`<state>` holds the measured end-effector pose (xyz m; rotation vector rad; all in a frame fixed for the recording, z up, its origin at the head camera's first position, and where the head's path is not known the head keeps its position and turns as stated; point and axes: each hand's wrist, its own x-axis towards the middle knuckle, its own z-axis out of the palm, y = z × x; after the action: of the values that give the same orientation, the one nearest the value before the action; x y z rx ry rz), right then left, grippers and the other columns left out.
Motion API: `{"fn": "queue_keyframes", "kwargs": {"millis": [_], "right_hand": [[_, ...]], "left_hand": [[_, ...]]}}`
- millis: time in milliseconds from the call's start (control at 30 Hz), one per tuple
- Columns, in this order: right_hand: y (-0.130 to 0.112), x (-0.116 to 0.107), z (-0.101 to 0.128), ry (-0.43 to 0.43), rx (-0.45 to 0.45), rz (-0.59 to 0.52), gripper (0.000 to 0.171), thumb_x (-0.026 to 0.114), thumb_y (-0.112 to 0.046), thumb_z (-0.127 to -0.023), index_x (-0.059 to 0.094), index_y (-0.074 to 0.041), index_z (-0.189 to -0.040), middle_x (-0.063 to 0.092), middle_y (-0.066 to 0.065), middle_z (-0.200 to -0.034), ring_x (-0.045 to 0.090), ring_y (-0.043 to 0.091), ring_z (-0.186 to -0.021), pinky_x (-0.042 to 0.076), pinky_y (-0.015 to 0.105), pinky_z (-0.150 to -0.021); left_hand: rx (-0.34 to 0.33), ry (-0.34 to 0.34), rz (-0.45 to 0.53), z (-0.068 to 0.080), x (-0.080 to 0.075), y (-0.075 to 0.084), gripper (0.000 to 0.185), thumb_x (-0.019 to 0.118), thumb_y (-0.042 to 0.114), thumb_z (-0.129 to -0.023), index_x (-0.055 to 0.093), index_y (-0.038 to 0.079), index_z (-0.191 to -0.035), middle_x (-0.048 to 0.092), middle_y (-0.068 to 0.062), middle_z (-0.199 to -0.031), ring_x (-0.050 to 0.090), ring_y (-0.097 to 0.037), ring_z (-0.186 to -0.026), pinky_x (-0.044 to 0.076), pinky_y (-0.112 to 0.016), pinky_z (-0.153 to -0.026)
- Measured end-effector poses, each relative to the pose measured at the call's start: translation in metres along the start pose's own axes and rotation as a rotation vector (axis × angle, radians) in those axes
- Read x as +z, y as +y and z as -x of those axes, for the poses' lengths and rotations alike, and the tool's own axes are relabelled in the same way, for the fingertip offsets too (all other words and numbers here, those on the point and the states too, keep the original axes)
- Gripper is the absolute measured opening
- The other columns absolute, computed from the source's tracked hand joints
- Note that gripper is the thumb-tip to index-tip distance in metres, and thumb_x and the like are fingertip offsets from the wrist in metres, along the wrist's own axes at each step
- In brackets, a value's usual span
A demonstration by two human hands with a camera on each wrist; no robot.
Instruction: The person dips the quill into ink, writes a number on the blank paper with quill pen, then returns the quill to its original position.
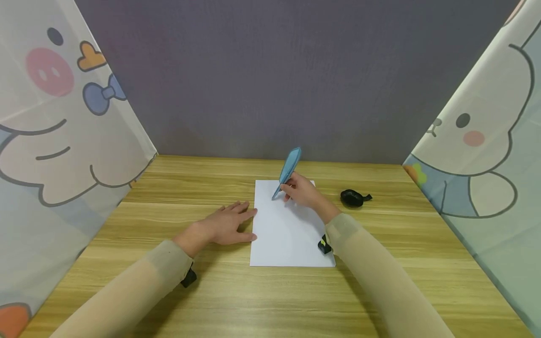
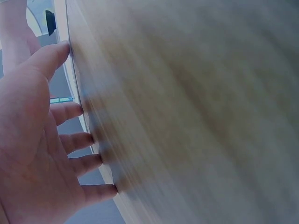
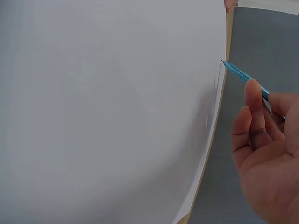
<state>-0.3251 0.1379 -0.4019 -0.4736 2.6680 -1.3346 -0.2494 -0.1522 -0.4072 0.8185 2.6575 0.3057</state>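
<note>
A white sheet of paper [image 1: 287, 230] lies on the wooden table [image 1: 380, 291]. My right hand [image 1: 305, 191] grips a blue feather-shaped pen [image 1: 289, 169], whose tip touches the sheet near its top left corner. In the right wrist view the pen [image 3: 243, 75] points at the paper [image 3: 107, 107], held between thumb and fingers [image 3: 254, 100]. My left hand [image 1: 226, 224] lies flat on the table with straight fingers, its fingertips at the sheet's left edge. The left wrist view shows that hand [image 2: 35, 140] with spread fingers pressing on the wood [image 2: 196, 107].
A small black object [image 1: 354, 198] lies on the table right of the paper. A grey wall [image 1: 270, 75] closes the back. Cartoon-print curtains stand at the left [image 1: 55, 131] and right [image 1: 486, 155]. Black wrist devices [image 1: 324, 245] sit under both sleeves.
</note>
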Motion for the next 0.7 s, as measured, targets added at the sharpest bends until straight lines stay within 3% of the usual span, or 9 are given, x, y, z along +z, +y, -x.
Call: {"fn": "queue_keyframes", "kwargs": {"millis": [700], "right_hand": [[-0.0025, 0.0051, 0.0055, -0.029, -0.025, -0.009, 0.021, 0.063, -0.018, -0.113, 0.061, -0.004, -0.130, 0.078, 0.018, -0.121, 0.077, 0.023, -0.082, 0.055, 0.026, -0.070]], "left_hand": [[-0.005, 0.002, -0.016, -0.0002, 0.0004, 0.0002, 0.088, 0.058, 0.067, -0.107, 0.030, 0.020, -0.176, 0.016, -0.015, -0.185, 0.018, -0.045, -0.170, 0.021, -0.073, -0.133]]}}
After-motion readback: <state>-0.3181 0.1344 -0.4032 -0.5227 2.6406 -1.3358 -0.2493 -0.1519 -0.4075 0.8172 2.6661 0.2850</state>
